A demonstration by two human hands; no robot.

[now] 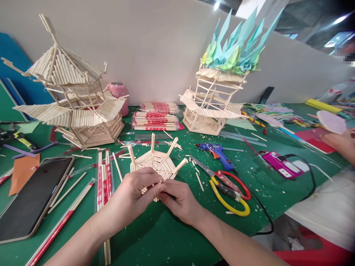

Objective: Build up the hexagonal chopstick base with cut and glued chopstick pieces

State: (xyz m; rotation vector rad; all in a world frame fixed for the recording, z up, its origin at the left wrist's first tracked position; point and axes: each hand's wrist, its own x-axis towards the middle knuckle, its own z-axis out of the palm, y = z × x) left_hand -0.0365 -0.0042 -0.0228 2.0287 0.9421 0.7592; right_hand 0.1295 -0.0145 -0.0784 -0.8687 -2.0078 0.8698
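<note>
Two bare hands close together over a green table (144,244). Left hand (140,190): thumb and forefinger pinched on a small stick (160,181), with only the tip exposed. Right hand (180,201): fingertips drawn in against those of the left; impossible to tell whether clamped on the same stick. Directly beyond and partly hidden by both hands: a many-sided stick base (155,160), flat on the table, with four visible posts rising from the rim. To the right, near the base: scissors (226,181) and a blue glue gun (217,151). To the left: a phone (39,195) beside loose sticks and wrapped sticks. Behind: stacked stick packets (155,121) between two stick towers, the left tower (80,116) with a pointed roof, the right tower (215,112) topped with folded paper. At far right: another person's hand (340,144), touching a pale oval piece (331,122).
</note>
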